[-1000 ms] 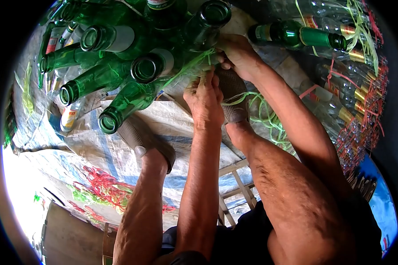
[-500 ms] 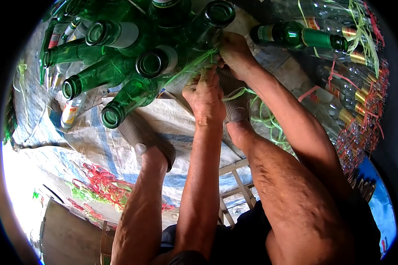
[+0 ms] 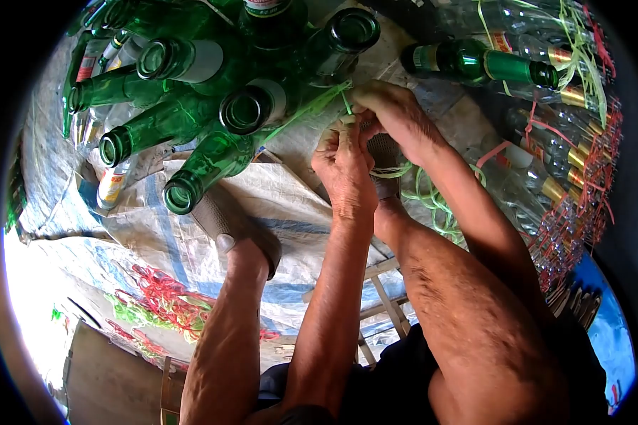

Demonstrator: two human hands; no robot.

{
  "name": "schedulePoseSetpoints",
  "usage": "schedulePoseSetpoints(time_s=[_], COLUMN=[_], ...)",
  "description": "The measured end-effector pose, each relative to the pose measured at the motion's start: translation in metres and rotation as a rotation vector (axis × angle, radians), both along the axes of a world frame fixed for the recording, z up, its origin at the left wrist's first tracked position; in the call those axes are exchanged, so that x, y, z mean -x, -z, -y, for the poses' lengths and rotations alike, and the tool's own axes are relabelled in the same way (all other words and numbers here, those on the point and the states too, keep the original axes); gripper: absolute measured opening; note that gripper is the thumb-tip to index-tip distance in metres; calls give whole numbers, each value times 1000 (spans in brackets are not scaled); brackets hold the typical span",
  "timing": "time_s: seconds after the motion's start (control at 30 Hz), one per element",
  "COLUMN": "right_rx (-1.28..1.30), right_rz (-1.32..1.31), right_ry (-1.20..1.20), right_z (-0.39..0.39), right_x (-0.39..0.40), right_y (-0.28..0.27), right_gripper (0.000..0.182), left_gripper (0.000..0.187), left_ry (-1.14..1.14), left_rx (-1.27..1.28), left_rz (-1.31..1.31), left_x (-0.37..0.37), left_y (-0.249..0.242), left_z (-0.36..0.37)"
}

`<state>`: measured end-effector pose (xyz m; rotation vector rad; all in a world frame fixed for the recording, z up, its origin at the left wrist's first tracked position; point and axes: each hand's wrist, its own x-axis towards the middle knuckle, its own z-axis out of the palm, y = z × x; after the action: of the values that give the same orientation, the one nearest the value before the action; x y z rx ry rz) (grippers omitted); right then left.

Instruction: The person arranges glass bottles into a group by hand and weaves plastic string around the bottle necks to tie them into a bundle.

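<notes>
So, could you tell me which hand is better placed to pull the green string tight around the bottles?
Probably the right hand: it pinches the green string nearest the bottles.

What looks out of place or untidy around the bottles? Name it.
One green bottle lies alone on its side, apart from the bundle of green bottles that both hands tie with green string. Loose string lies tangled by the right foot. Nothing looks broken or spilled.
</notes>
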<state>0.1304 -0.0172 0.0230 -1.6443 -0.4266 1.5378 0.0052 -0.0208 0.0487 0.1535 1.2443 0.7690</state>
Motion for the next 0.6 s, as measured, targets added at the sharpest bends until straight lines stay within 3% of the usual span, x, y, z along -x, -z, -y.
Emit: schedulePoseSetpoints(time_s=[0.13, 0.6], right_rx=[-6, -77], right_rz=[166, 149], right_ry=[-198, -157], right_z=[7, 10], right_x=[1, 1], right_y=[-2, 0], right_gripper=[26, 22], left_gripper=[19, 20], left_ry=[-36, -13], left_rx=[26, -10], left_rz=[-21, -33], left_x=[-2, -5], left_y=[1, 10], left_z=[5, 12])
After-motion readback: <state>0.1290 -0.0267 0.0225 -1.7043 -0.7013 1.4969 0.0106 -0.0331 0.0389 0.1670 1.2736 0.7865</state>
